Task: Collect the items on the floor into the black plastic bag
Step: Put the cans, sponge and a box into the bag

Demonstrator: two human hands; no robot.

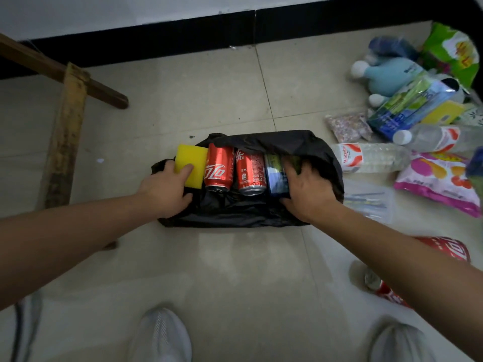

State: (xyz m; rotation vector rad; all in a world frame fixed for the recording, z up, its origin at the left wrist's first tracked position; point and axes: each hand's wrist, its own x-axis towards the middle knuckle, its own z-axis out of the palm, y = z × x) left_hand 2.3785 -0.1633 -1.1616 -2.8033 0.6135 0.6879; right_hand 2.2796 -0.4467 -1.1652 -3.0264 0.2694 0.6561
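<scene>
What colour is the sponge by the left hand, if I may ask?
The sponge is yellow; head view.

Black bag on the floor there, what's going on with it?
A person is packing things from the floor into the black plastic bag, which lies open. The left hand holds a yellow sponge at the bag's left end, beside two red cola cans lying inside. The right hand is over a blue packet at the right end; whether it grips it is unclear. Water bottles, snack packets, a plush toy and more red cans lie on the floor to the right.
</scene>
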